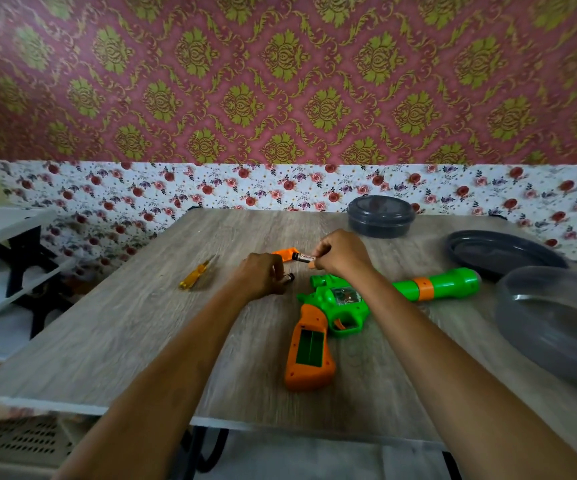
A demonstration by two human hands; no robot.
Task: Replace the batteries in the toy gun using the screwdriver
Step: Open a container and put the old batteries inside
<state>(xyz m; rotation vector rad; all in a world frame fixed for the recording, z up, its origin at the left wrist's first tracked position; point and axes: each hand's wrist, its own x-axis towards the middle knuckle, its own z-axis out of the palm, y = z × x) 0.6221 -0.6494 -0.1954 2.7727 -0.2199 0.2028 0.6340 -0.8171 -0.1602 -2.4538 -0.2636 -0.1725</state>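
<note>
**Batteries out, grip open**

Obs: toy gun (344, 301) lies flat mid-table (134, 323), grip compartment (309, 344) uncovered. Right hand (340, 252) pinches a battery (301, 257) just beyond the gun. Left hand (261, 276) curls round a second battery (289, 277). Orange cover (282, 253) lies behind them. Screwdriver (197, 274) lies further left, apart.

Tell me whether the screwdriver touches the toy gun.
Apart. The head view shows the screwdriver lying well left of the toy gun, with bare table between them.

Bare forearms (183, 348) — left hand (262, 278), right hand (340, 252) apparently likewise.
</note>
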